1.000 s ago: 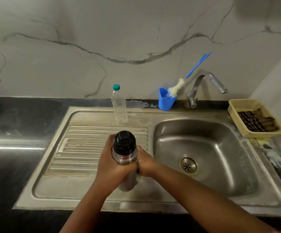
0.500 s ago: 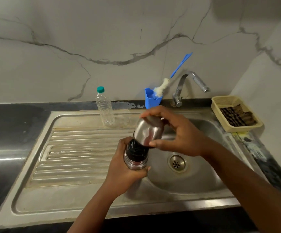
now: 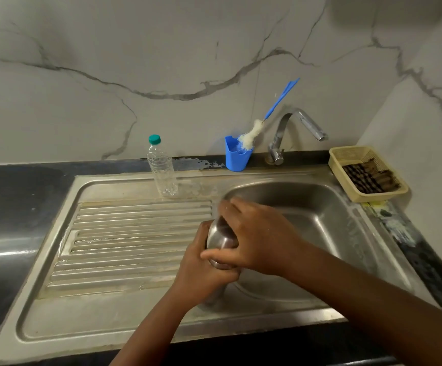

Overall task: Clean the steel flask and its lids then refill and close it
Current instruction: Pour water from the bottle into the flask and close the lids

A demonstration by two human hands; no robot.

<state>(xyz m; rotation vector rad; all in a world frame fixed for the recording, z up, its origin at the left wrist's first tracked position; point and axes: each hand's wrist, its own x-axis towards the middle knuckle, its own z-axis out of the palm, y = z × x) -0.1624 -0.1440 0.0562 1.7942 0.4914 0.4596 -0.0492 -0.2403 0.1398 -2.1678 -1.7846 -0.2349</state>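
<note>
Left hand grips steel flask body; right hand clasps steel cup lid. Smooth rigid steel, likely slippery wet; hold mid-body.

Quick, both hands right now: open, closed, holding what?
Left hand: closed round the steel flask, gripping its body.
Right hand: closed on the steel cup lid, which sits on the flask's top.
</note>
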